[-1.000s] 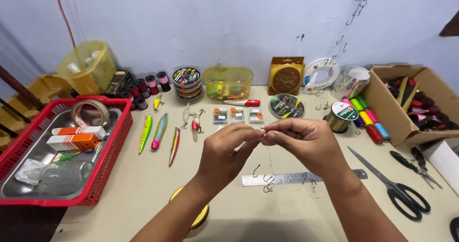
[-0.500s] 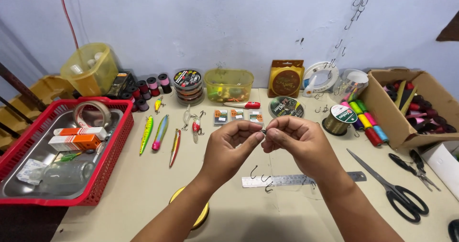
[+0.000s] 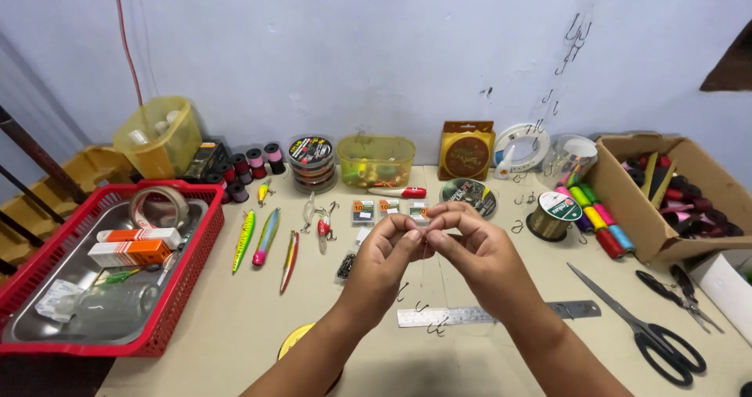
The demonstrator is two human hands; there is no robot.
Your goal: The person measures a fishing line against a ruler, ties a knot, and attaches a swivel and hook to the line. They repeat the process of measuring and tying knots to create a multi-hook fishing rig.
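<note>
Above the desk [image 3: 235,319], my left hand [image 3: 384,260] and right hand [image 3: 478,252] met fingertip to fingertip, each grip pinched on something too small to identify; thin line below was barely discernible over the steel ruler [image 3: 501,314].

I see a red basket [image 3: 184,287], black-handled scissors [image 3: 662,350] and a silver ruler [image 3: 478,315]. The tub [image 3: 376,160] is translucent yellow-green.

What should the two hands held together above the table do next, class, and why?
Probably draw the pinched fingertips slowly apart. The left hand and right hand meet fingertip to fingertip above the long metal ruler, with thin clear line hanging below them. What sits inside the pinch is too small to tell, so the move should stay gentle.
</note>
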